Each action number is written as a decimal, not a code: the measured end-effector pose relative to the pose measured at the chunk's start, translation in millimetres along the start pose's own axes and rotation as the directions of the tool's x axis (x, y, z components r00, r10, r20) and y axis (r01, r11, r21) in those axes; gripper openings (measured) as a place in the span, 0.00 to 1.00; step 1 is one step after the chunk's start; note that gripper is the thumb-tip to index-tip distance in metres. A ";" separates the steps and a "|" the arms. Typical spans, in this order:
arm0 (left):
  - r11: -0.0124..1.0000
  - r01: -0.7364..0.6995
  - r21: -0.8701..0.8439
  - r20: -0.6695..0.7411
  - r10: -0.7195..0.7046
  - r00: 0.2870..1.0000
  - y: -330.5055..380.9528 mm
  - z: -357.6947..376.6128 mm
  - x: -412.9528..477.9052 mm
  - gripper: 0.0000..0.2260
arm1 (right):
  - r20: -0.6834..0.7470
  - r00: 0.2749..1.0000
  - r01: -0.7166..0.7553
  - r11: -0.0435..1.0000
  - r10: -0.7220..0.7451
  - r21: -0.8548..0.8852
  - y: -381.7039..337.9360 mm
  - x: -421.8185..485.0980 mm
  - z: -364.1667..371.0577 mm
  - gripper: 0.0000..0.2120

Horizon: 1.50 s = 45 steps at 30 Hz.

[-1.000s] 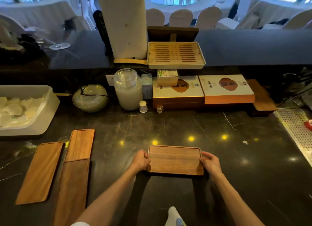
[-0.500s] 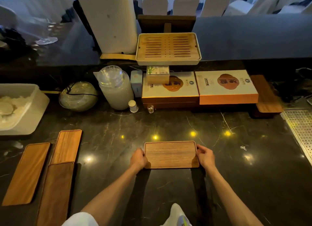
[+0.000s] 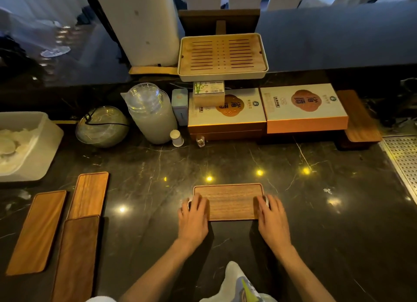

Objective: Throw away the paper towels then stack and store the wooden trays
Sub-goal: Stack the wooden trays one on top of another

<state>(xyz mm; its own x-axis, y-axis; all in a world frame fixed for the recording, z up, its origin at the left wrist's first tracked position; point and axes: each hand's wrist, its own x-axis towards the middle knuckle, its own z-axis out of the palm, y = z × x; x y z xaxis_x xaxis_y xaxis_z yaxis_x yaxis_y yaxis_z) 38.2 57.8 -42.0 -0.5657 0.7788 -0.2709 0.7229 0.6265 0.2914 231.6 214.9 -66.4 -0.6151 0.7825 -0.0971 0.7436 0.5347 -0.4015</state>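
Small wooden tray (image 3: 228, 201): your left hand (image 3: 193, 218) and right hand (image 3: 272, 219) now lie fingers-flat over its ends, no longer clasping the edges; marble counter (image 3: 248, 161).

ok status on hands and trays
Left hand and right hand flat on the small wooden tray. Three long trays unstacked at left. Counter around it clear.

— Where's the short tray (image 3: 228, 201)?
— On my counter (image 3: 316, 211), centre. Three long trays (image 3: 37, 231) lie far left; two boxes (image 3: 304, 107) sit behind.
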 end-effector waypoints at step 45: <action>0.968 0.204 -0.142 0.021 -0.204 0.979 -70.8 -41.7 -82.0 0.16 | 0.217 0.934 0.242 0.950 -0.283 0.197 -108.3 -58.8 -15.2 0.12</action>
<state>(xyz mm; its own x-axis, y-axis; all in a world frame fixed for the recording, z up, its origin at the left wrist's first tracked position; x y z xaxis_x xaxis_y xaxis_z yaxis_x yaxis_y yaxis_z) 16.9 -49.1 -2.2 -0.6925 0.6342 -0.3439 0.5279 0.7704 0.3575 191.2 115.9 -3.4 -0.8420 0.5104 -0.1746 0.5059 0.6348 -0.5840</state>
